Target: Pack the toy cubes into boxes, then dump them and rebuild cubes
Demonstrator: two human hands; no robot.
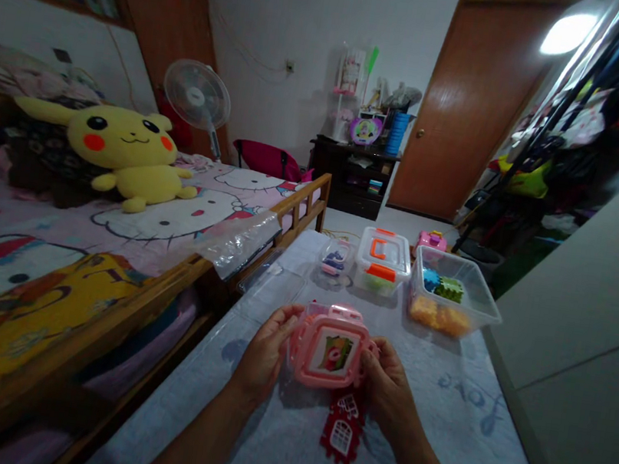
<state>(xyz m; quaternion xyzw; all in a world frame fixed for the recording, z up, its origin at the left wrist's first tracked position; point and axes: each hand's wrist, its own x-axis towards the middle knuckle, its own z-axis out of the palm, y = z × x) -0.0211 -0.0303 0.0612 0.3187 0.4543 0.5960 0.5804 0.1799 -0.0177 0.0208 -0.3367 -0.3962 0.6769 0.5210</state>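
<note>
Along the left side, a bed [60,245] with a Hello Kitty sheet carries a yellow Pikachu plush [134,159], and beyond it stands an electric fan [196,95]. A wooden bed rail [155,290] separates the bed from the bench [264,458], which is covered by a pale blue cloth. Next comes the person's left hand [267,350], its fingers curled around the left side of a pink-lidded clear plastic container [330,347]. This container is held over the middle of the bench, its lid tilted toward the person and showing a small picture label. Farther back sits a small clear box [336,258] with dark blue pieces inside. Just below the container, a red interlocking tile [342,431] with white window designs lies on the cloth. Behind, a clear storage box [384,259] with orange latches stands shut. The right hand [386,387] grips the container's right edge, thumb at the lid. Farthest right on the bench, an uncovered clear plastic bin [482,300] holds blue, green and orange pieces; a pink case [432,239] shows behind it.
</note>
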